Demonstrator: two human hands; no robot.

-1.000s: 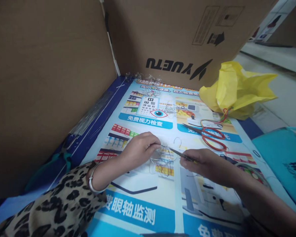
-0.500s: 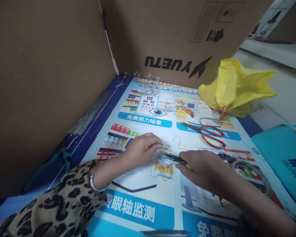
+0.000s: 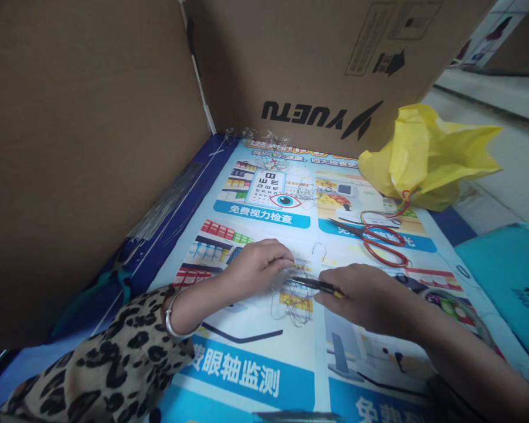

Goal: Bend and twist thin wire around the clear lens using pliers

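My left hand is closed in a pinch on a tangle of thin wire, whose loops hang down over the printed sheet. From the right, my right hand is wrapped round the handles of a pair of pliers. The dark jaws point left into the wire, close to my left fingertips. Whether they grip a strand is too fine to make out. A short curved piece of wire lies just above the pliers.
Red-handled scissors lie right of my hands, before a yellow bag. Teal-handled pliers and thin straight wires are at the left. Cardboard walls stand left and behind. A teal pouch and a wire coil are at right.
The whole view has shifted slightly, so things sit a little further right. Both hands keep nearly the same pose, with the pliers still at the wire.
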